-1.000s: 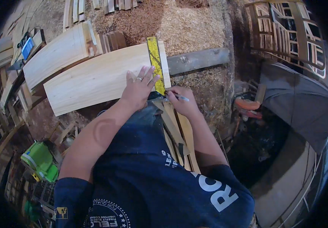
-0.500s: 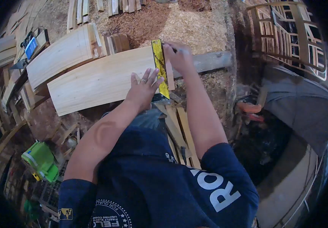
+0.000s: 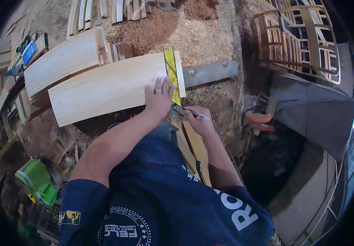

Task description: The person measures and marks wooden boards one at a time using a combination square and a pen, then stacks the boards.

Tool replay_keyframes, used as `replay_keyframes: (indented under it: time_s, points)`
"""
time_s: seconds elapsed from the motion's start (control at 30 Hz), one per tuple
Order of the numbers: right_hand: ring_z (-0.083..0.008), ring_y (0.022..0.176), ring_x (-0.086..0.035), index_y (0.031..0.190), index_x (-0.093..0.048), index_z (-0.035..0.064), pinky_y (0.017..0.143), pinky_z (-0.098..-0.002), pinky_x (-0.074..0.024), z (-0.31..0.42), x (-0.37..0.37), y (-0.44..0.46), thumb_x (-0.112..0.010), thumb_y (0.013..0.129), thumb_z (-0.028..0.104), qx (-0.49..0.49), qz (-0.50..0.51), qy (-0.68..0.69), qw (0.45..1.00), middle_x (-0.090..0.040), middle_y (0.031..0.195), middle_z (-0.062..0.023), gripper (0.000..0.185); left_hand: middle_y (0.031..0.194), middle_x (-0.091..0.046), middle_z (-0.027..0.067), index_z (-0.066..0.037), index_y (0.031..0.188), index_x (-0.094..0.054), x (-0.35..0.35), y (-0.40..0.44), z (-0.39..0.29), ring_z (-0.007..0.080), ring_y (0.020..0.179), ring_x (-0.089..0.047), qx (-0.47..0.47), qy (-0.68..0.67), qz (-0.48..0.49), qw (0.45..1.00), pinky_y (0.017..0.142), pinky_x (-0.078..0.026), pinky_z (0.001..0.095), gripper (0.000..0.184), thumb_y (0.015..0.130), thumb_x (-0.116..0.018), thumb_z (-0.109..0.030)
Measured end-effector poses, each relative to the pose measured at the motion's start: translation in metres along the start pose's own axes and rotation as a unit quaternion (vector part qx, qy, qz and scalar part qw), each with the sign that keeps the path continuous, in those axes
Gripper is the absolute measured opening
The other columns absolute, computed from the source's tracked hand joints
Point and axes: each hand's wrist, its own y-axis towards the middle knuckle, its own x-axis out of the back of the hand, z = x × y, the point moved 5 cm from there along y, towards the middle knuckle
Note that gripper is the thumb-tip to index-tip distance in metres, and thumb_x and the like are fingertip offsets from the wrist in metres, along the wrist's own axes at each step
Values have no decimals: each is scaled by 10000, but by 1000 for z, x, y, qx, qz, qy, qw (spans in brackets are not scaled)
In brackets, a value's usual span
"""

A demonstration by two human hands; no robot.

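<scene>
A wide pale wooden board [image 3: 107,84] lies across the work surface. Over its right end runs the yellow blade of a try square [image 3: 170,65], with the dark stock at the board's near edge. My left hand [image 3: 159,100] rests flat with fingers stretched, on the board and against the blade's left side. In my right hand [image 3: 200,123] is a white pen [image 3: 202,116], pinched between the fingers. That hand is beside the square's stock, just off the near edge of the board.
Another wide board [image 3: 64,61] lies to the left, near some short wooden blocks [image 3: 122,51]. A grey plank [image 3: 212,74] extends to the right. Sawdust covers the ground beyond. A green plastic object [image 3: 37,180] is at lower left, and a dark grey sheet [image 3: 310,110] hangs at right.
My right hand has come from the far end of the blade down to the near edge with the pen. My left hand stays on the board by the square.
</scene>
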Motion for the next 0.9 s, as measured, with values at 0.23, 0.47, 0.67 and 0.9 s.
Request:
replay_keyframes:
  time_s: [0.23,0.47,0.67,0.9]
  points:
    - [-301,845,-713,1089,-743,17,775,-406,-552,30,20,29,-647,941,136,7,-76,-1,997,-732,924,-168,213,1231,-657,247,-47,1371,-576,87,-48,56,332,1151,-659,-90,-250,25,964,938,-518,450,559,822,-668,-99]
    - [-181,802,-702,1155,-716,-2,727,-304,-581,90,-30,82,-610,1005,104,47,-36,27,998,-730,994,-133,213,1016,-663,51,-25,1175,-645,37,-187,251,128,873,-588,394,-597,-291,635,770,-505,325,209,1022,-591,-156]
    - [-156,794,-688,1138,-718,5,701,-300,-567,185,-115,105,-615,994,69,66,107,17,992,-725,984,-117,189,1157,-660,49,-123,1317,-522,-106,-286,298,197,1040,-679,438,-804,-392,91,887,-592,433,278,1067,-583,-227]
    - [-173,888,-699,1178,-704,-23,802,-308,-583,270,-199,118,-596,1021,123,146,267,-31,952,-725,1055,-133,240,1086,-684,28,-113,1208,-603,-135,-303,287,164,946,-701,459,-805,-358,114,832,-614,415,214,1040,-636,-241]
